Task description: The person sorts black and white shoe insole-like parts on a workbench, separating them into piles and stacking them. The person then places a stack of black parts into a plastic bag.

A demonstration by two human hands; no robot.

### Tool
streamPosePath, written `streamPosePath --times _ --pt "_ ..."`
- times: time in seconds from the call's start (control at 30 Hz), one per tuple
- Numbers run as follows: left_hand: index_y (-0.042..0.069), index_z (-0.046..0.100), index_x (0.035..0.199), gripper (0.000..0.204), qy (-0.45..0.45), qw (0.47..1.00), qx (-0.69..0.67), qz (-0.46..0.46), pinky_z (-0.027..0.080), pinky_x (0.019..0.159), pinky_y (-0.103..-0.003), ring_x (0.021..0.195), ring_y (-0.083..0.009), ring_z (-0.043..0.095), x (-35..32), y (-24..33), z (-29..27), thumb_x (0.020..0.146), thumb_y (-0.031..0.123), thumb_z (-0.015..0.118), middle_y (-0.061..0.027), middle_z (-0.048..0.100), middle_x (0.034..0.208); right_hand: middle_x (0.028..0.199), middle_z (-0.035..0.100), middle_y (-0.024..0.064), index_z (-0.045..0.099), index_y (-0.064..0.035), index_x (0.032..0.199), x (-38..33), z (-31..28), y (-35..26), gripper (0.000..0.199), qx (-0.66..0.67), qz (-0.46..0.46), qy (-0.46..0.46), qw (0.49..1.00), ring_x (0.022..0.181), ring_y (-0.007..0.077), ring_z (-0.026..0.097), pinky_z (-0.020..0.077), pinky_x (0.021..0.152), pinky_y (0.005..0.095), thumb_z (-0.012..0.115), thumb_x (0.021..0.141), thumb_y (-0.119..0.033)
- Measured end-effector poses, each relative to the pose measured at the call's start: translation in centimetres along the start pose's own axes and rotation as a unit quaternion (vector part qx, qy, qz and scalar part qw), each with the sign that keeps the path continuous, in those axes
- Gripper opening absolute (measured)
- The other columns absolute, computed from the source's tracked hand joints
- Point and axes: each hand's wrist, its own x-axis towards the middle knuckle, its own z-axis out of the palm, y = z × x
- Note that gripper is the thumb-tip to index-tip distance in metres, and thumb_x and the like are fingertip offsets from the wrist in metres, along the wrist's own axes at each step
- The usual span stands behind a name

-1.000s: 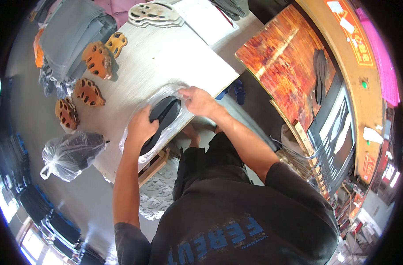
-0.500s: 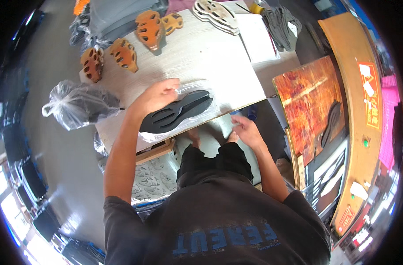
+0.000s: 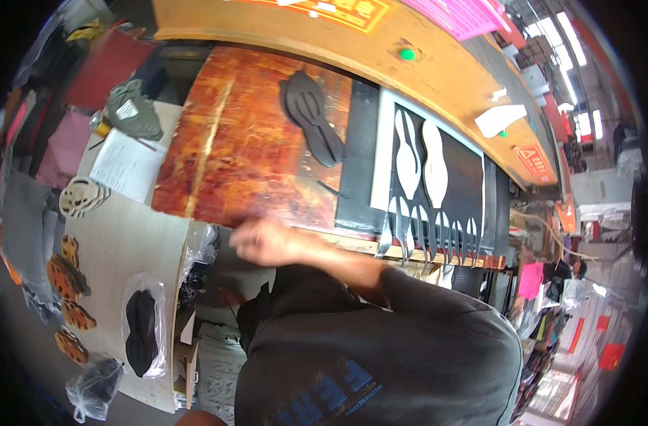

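My right hand is over the near edge of a red-brown stained wooden board, slightly blurred. Its fingers look loosely bent, but motion hides whether they grip anything. On the board's far right part lie dark sole-shaped pieces with slots, apart from the hand. A thin dark strip lies nearer to it. My left hand is out of view; only a bit of bare skin shows at the lower edge. On the pale table to the left, a black sole-shaped piece rests on clear plastic.
White sole-shaped pieces lie on a black surface, beside several curved strips along its edge. A yellow machine beam spans the far side. Orange perforated pieces and a knotted plastic bag are at left.
My view and body have turned right, from the pale table to the wooden board. My right hand is now by the board's edge; my left hand has left the view.
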Motion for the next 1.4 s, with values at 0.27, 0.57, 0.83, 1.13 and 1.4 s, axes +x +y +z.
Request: streamPosePath --times 0.27,0.57,0.83,1.13,1.4 --pt "0.008 0.064 0.093 0.031 -0.181 0.972 0.151 0.005 0.05 0.068 -0.04 0.075 -0.0215 0.059 1.8 0.7 15.9 0.107 0.035 0.062 -0.0036 0.064 0.088 0.106 0.077 0.0237 0.076 -0.0043 0.111 1.9 -25.8 11.6 0.033 -0.262 0.326 0.243 0.876 0.105 0.0428 0.074 0.059 0.09 0.0512 0.071 0.096 -0.034" --pt "0.009 0.062 0.097 0.032 -0.242 0.931 0.275 0.014 0.049 0.068 -0.041 0.078 -0.024 0.06 5.7 -2.7 19.8 0.107 0.039 0.059 -0.0062 0.064 0.09 0.113 0.071 0.0212 0.069 -0.0054 0.117 -8.2 -14.7 9.5 0.032 -0.29 0.293 -0.005 0.911 0.107 0.0405 0.071 0.0596 0.087 0.0496 0.071 0.098 -0.031" --pt "0.009 0.06 0.101 0.034 -0.285 0.913 0.289 0.05 0.049 0.069 -0.043 0.081 -0.0263 0.061 10.1 -4.8 21.6 0.108 0.043 0.056 -0.0084 0.065 0.093 0.096 0.074 0.0202 0.065 -0.0009 0.11 -11.7 -15.9 7.5 0.017 0.001 0.317 0.158 0.935 0.092 0.0388 0.073 0.0583 0.082 0.045 0.064 0.103 -0.016" --pt "0.01 0.058 0.106 0.037 -0.322 0.909 0.177 0.197 0.048 0.069 -0.045 0.084 -0.0289 0.062 16.0 -0.1 27.8 0.108 0.046 0.052 -0.011 0.065 0.095 0.095 0.074 0.0041 0.075 -0.0037 0.117 -28.1 -15.4 1.1 0.023 0.078 0.391 0.472 0.786 0.091 0.014 0.068 0.0565 0.085 0.0328 0.074 0.095 -0.011" --pt "0.003 0.058 0.082 0.041 -0.442 0.886 -0.001 0.143 0.042 0.07 -0.029 0.074 -0.013 0.05 6.5 10.6 37.6 0.114 0.029 0.057 -0.002 0.053 0.077 0.102 0.079 0.0105 0.073 0.0011 0.119 -59.8 -17.2 -1.2 0.032 -0.19 0.433 0.8 0.369 0.092 0.0174 0.073 0.0577 0.088 0.033 0.075 0.094 -0.019"
